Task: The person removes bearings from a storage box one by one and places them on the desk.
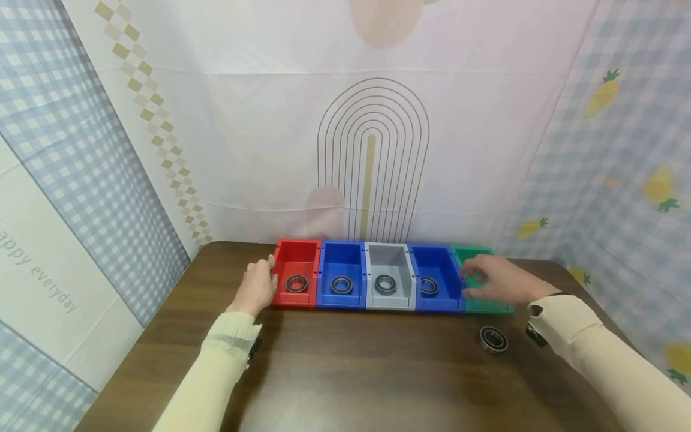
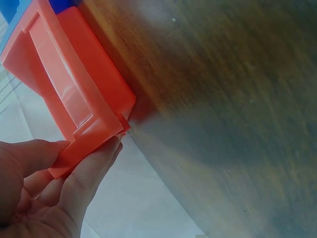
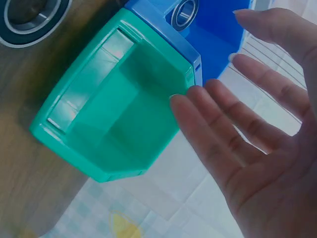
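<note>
**Both hands on the bin row, one bearing loose on the counter**

Green bin (image 1: 488, 307) sits at the right end of the row, against the second blue bin (image 1: 437, 282). The right wrist view shows it empty inside. Right hand (image 1: 499, 279) hovers over it, fingers (image 3: 223, 144) straight and spread, holding nothing; one fingertip is at the rim where green meets blue, contact not certain.

Loose bearing (image 1: 493, 339) lies flat on the counter (image 1: 351, 372), just in front of the green bin and near the right wrist.

Left hand (image 1: 258, 288) is at the other end, on the outer wall of the red bin (image 1: 294, 270). In the left wrist view the fingers (image 2: 86, 173) are pressed together, laid along the wall near the bin's corner, thumb on the outside edge. Looks like steadying, not a full grip.

Red, first blue (image 1: 341, 273), grey (image 1: 385, 273) and second blue bins each hold one bearing near the front lip.

Risks as I read them:
- Bins look light and unfixed. A sideways push from either hand could slide the whole row or open gaps.
- The right sleeve is close to the loose bearing; a sweep could roll it toward the counter edge.
- Bearings sit at the low front lips; a jolt could tip one out.
</note>
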A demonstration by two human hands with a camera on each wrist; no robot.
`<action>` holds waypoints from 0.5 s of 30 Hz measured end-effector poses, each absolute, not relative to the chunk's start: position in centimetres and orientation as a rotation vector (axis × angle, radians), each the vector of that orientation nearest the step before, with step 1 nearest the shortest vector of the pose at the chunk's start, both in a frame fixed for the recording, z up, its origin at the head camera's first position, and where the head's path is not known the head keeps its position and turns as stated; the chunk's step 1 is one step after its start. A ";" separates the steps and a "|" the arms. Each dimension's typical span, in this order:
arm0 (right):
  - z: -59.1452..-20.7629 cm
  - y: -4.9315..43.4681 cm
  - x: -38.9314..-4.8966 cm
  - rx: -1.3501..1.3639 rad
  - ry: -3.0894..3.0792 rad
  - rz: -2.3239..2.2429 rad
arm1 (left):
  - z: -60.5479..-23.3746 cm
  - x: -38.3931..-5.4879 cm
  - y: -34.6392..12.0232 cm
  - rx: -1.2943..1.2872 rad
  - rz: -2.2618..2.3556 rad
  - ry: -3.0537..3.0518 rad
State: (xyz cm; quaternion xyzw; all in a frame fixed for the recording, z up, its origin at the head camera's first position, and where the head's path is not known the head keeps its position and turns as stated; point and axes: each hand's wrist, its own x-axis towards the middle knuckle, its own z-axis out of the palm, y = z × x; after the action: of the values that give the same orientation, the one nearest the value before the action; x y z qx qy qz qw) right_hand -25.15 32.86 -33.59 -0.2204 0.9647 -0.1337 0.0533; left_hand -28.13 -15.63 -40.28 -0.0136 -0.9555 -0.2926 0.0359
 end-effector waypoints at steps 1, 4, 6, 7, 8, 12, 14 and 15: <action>-33.6 32.7 -25.4 -0.668 2.939 -0.402 | -40.3 -28.1 -15.6 -0.045 -0.895 -2.936; -33.7 32.0 -26.2 -0.658 2.953 -0.384 | -40.2 -28.1 -15.6 -0.046 -0.891 -2.937; -33.7 31.6 -26.7 -0.650 2.957 -0.369 | -40.2 -28.1 -15.6 -0.041 -0.901 -2.939; -33.6 31.3 -26.9 -0.638 2.957 -0.366 | -40.2 -28.1 -15.6 -0.044 -0.902 -2.938; -33.7 31.1 -27.2 -0.630 2.960 -0.361 | -40.3 -28.1 -15.6 -0.041 -0.910 -2.936; -33.9 30.1 -28.2 -0.599 2.963 -0.345 | -40.3 -28.1 -15.7 -0.042 -0.930 -2.929; -34.1 29.8 -28.6 -0.592 2.967 -0.339 | -40.3 -28.1 -15.7 -0.047 -0.930 -2.930; -34.2 29.6 -28.8 -0.594 2.967 -0.338 | -40.4 -28.1 -15.7 -0.052 -0.927 -2.929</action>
State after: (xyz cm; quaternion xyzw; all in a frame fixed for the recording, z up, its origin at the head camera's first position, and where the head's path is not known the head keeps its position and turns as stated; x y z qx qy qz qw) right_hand -28.79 29.56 -34.19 -0.1950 0.9733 -0.1110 0.0484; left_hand -28.12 -15.72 -40.35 -0.0170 -0.9527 -0.3015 0.0342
